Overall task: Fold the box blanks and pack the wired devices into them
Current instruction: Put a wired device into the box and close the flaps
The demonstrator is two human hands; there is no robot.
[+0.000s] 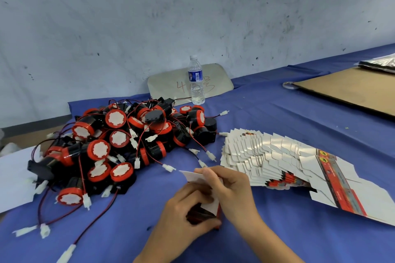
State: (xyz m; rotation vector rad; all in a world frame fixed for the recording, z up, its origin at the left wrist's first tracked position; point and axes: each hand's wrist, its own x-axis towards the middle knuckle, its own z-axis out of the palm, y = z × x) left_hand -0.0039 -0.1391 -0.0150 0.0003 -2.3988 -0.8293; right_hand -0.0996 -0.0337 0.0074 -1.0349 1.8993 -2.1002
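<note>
Two hands on one box blank (203, 190): left hand (188, 209) gripping low, right hand (230, 188) pinching white flap; device pile (119, 143) leftward, nearer left

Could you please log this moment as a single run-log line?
step: folding | left hand: grips red-and-white cardboard box blank | right hand: pinches its white flap | black-and-red wired devices: piled, unpacked
</note>
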